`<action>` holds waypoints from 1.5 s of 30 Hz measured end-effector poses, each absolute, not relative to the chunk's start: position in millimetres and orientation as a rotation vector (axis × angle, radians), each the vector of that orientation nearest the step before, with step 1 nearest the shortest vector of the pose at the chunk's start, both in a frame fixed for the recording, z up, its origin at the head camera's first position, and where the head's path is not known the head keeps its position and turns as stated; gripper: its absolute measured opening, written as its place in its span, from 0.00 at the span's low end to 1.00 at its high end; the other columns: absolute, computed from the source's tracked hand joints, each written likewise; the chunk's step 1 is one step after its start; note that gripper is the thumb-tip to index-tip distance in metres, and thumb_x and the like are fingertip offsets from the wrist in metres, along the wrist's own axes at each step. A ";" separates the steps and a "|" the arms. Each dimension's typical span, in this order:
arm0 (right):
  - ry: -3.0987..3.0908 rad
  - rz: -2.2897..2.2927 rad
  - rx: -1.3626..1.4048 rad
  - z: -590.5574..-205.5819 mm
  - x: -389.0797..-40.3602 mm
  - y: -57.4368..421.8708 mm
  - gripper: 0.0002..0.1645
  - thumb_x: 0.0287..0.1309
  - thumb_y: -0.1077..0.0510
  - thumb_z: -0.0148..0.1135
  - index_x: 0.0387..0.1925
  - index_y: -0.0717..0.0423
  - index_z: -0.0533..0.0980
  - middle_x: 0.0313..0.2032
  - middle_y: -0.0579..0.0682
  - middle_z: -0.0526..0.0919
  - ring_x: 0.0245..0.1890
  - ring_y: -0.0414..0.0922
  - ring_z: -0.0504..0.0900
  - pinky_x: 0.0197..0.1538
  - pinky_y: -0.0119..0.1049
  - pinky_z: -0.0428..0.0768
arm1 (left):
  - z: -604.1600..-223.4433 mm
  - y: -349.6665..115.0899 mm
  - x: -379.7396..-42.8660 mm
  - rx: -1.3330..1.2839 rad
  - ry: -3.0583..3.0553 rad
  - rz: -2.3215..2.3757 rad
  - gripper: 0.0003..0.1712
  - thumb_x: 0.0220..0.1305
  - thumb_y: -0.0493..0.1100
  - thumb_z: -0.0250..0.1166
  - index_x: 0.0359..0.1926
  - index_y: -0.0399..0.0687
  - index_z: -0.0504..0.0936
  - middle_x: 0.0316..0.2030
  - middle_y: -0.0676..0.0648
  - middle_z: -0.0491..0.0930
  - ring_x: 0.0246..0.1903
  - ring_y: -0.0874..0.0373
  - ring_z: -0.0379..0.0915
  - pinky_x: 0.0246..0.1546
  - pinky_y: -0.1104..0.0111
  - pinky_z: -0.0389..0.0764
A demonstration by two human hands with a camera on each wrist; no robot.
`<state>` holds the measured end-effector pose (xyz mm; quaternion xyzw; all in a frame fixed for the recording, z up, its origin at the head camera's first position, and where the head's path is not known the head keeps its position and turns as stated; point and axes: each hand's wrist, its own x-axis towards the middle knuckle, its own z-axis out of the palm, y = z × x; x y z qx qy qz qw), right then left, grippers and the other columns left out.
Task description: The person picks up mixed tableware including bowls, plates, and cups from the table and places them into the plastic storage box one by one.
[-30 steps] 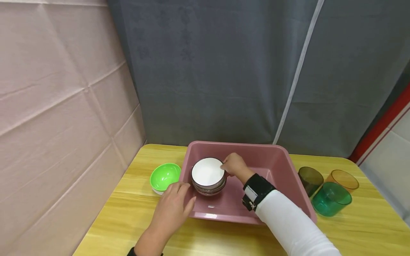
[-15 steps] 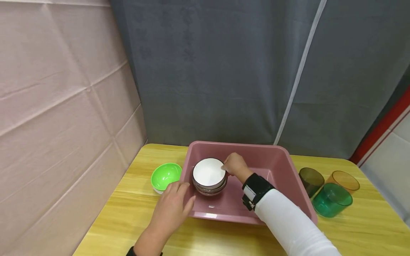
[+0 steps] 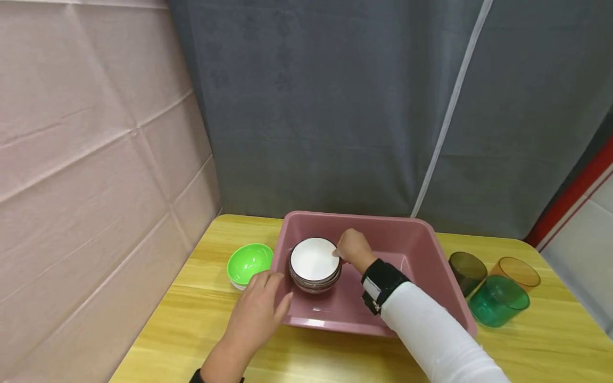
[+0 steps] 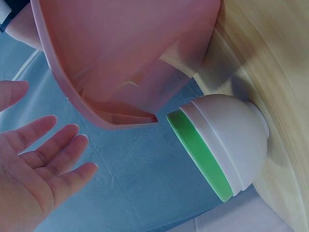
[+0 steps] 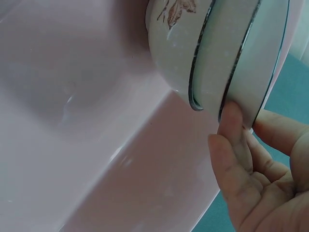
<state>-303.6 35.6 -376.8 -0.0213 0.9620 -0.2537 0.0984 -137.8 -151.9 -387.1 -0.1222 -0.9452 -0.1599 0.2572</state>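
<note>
A stack of white bowls with dark rims stands inside the pink basin, toward its left side. My right hand pinches the top bowl at its right edge, thumb inside the rim and fingers outside. That bowl sits nested on the ones beneath; a brown leaf print shows on the lowest bowl in the right wrist view. My left hand hovers by the basin's left wall with fingers spread, holding nothing. Beside it is a green-lined bowl stacked on white ones.
Right of the basin stand a brown cup, an orange cup and a green cup, all see-through. Everything rests on a wooden table. A grey curtain hangs behind it, and a pale cloth wall closes the left.
Almost nothing differs: the view shifts very slightly. My right hand keeps its pinch on the top bowl, and my left hand stays where it was.
</note>
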 end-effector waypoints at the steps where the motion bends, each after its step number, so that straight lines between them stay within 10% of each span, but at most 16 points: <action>1: 2.851 -0.745 -0.063 -377.1 -303.6 35.4 0.08 0.52 0.60 0.71 0.27 0.63 0.85 0.21 0.51 0.83 0.23 0.44 0.82 0.31 0.33 0.79 | -387.0 -151.8 -137.8 -0.330 -2.566 -0.436 0.20 0.56 0.43 0.69 0.47 0.38 0.79 0.45 0.41 0.78 0.48 0.47 0.74 0.51 0.55 0.76; 27: 2.968 -0.464 -0.209 -379.1 -304.0 32.2 0.10 0.50 0.59 0.72 0.35 0.61 0.84 0.37 0.54 0.86 0.34 0.47 0.82 0.42 0.43 0.82 | -385.9 -149.8 -138.5 -0.315 -2.579 -0.438 0.19 0.57 0.44 0.68 0.46 0.37 0.80 0.44 0.41 0.78 0.47 0.47 0.74 0.52 0.55 0.75; 45: 3.018 -0.241 -0.342 -381.1 -301.1 27.1 0.10 0.63 0.63 0.55 0.39 0.60 0.82 0.36 0.54 0.86 0.35 0.48 0.83 0.38 0.45 0.83 | -385.7 -150.1 -137.4 -0.316 -2.589 -0.433 0.17 0.57 0.43 0.69 0.44 0.38 0.80 0.42 0.42 0.78 0.46 0.48 0.74 0.51 0.56 0.75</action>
